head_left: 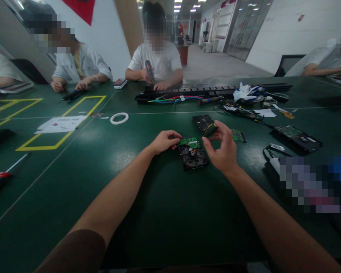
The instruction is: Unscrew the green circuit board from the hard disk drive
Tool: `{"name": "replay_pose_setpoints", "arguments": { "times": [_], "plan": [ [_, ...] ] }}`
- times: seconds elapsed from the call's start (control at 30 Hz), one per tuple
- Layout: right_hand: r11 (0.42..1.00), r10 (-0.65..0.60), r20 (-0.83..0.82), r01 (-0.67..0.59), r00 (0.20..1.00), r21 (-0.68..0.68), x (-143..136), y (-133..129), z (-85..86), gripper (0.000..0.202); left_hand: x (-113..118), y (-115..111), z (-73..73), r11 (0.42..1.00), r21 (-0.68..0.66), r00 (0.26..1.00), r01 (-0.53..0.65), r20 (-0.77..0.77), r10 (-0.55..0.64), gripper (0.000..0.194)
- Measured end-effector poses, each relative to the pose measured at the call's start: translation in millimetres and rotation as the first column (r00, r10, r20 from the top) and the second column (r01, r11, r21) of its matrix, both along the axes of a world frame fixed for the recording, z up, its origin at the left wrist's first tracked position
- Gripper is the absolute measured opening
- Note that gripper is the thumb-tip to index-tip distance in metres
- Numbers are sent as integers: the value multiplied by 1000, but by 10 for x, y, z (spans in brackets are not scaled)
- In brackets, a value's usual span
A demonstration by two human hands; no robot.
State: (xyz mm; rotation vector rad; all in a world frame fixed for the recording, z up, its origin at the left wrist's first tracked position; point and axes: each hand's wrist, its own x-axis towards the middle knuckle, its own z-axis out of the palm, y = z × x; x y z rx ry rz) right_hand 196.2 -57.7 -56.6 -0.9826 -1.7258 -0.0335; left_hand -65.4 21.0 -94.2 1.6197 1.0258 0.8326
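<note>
A hard drive (192,157) with a green circuit board (189,142) at its far end lies on the green table in front of me. My left hand (166,141) pinches the far left corner of this drive. My right hand (223,146) is just right of the drive, its fingers closed around a small screwdriver (210,130) with a dark green and yellow handle. Behind the screwdriver lies a second hard drive (202,123). A loose green circuit board (238,135) rests to the right, partly behind my right hand.
Another drive (297,138) lies at the right, near a pixelated object. Beyond are cables, gloves (247,92) and a long black strip (187,92). A tape roll (119,118), paper (61,124) and a red-black screwdriver (1,180) lie left. Several people sit around the table.
</note>
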Motion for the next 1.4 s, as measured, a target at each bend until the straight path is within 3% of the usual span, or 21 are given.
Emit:
{"name": "replay_pose_setpoints", "arguments": {
  "times": [0.17, 0.47, 1.0, 1.4],
  "plan": [
    [999, 36, 1, -36, 999, -18, -9, -7, 7, 71, 5, 7, -18, 1000, 4, 1000, 6, 11, -6, 16],
    [999, -38, 63, 38, 997, 9, 34, 13, -15, 72, -16, 21, -28, 1000, 12, 1000, 18, -4, -18, 18],
    [998, -56, 101, 55, 993, 13, 10, -32, 22, 71, 31, -59, 62, 1000, 23, 999, -13, -38, 14, 23],
    [999, -44, 36, 45, 998, -19, 0, -7, 0, 71, 25, -52, 38, 999, 47, 999, -7, -52, 10, 29]
  ]
}}
